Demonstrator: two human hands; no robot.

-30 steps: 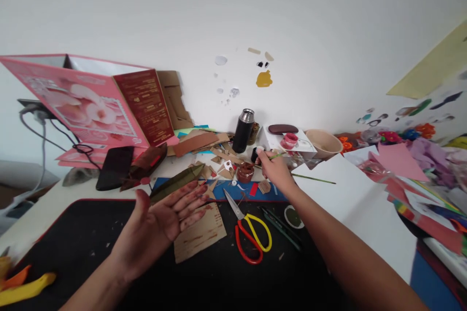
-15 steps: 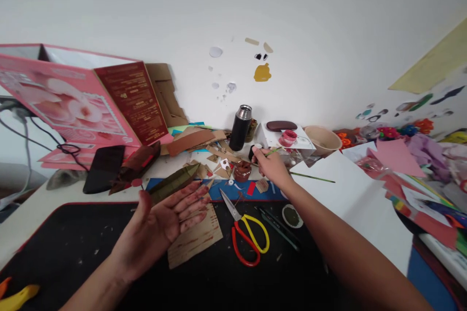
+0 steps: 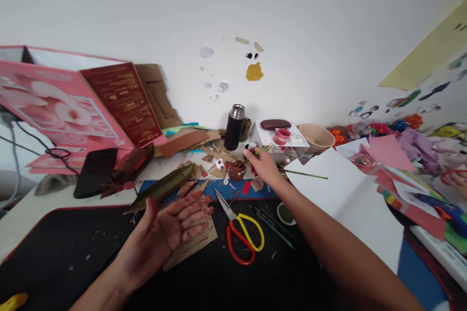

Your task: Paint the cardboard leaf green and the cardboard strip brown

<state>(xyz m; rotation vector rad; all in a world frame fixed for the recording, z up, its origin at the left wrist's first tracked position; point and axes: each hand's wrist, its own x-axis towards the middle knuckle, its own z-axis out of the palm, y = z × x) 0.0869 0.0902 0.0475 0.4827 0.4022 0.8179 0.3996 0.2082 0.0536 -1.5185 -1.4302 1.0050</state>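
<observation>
My left hand (image 3: 171, 226) is held palm up over the black mat (image 3: 73, 257), fingers spread and stained with reddish paint, holding nothing. Under its fingertips lies a cardboard piece (image 3: 193, 240) streaked with brown paint. My right hand (image 3: 263, 165) reaches far across the table and pinches a thin green-handled brush (image 3: 258, 152), its tip near a small open pot of brown paint (image 3: 237, 171). A second thin green stick (image 3: 304, 174) lies just right of that hand.
Red-and-yellow scissors (image 3: 242, 238) lie on the mat, with dark pens (image 3: 272, 221) and a green paint lid (image 3: 285, 214) beside them. A black flask (image 3: 234, 127), red paint pot (image 3: 281, 136), beige bowl (image 3: 316, 137), white sheet (image 3: 346, 194), pink box (image 3: 62, 102), phone (image 3: 95, 172) and cardboard scraps crowd the back.
The view shifted slightly right and down. My right hand moved the brush a little left toward the brown paint pot. My left hand stayed palm up, drifting lower.
</observation>
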